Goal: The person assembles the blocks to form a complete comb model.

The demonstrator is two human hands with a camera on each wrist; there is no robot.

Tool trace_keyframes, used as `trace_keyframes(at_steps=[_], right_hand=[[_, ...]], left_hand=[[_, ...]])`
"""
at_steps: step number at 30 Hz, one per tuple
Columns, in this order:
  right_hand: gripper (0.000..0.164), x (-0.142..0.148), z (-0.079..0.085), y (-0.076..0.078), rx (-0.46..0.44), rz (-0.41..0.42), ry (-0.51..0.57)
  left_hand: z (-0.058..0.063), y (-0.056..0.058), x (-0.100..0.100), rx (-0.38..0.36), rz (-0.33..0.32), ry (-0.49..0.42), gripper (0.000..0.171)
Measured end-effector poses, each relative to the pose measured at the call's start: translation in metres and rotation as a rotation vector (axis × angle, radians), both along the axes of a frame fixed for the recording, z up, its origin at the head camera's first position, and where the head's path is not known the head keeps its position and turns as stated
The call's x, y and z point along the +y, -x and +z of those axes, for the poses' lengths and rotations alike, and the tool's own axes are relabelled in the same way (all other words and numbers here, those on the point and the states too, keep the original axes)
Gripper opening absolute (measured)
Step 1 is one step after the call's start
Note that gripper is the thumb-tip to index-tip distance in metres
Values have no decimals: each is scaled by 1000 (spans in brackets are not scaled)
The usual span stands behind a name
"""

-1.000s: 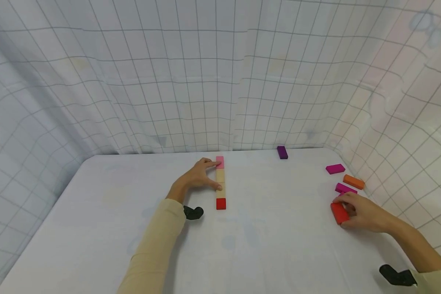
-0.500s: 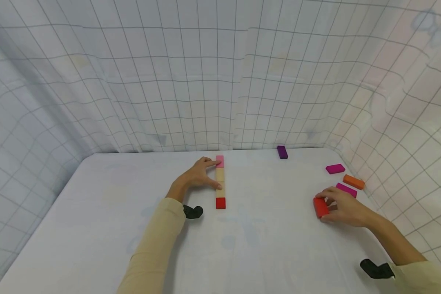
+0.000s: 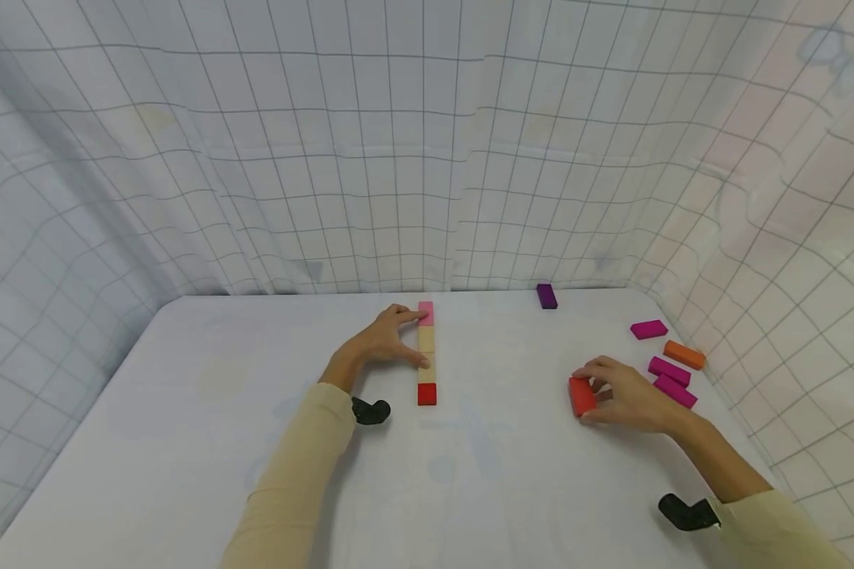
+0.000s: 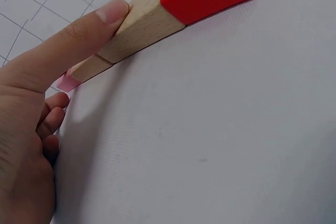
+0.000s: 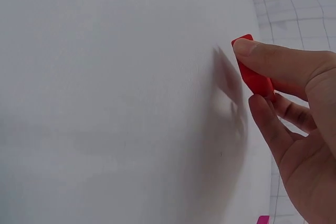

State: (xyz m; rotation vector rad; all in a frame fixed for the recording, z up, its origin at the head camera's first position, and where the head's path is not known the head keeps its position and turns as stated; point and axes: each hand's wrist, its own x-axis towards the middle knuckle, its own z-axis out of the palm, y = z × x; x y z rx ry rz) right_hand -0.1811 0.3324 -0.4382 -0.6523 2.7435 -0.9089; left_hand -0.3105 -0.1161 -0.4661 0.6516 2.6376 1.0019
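Right hand (image 3: 628, 397) pinches a red block (image 3: 580, 397) right of centre
Mid-frame, the left hand (image 3: 379, 341), spread wide, touches a row of pink, wooden and red blocks (image 3: 428, 348).

I see the left arm (image 3: 285, 482) reach up from the bottom of the frame, left of centre, its pale sleeve ending near the bare wrist (image 3: 340, 373). Around the middle, the left hand (image 3: 380, 340) holds thumb and index finger spread wide, the other fingers loosely bent. From the lower right corner, the right arm (image 3: 729, 468) slants inward, forearm bare. The right hand (image 3: 626, 397), right of centre, pinches between thumb (image 5: 278, 61) and fingertips (image 5: 258, 103).
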Motion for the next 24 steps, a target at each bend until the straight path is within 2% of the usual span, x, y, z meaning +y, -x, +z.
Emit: trace_keyframes(at_steps=[8, 11, 18, 24], right_hand=[[59, -34, 1, 12, 5, 48, 28], [59, -48, 2, 16, 7, 52, 34], [56, -79, -2, 19, 14, 85, 94], [58, -104, -4, 14, -16, 122, 122]], left_hand=[[2, 0, -3, -21, 13, -38, 106], [5, -3, -5, -11, 0, -45, 101], [12, -21, -2, 96, -112, -58, 76], [7, -40, 2, 130, -185, -49, 78]])
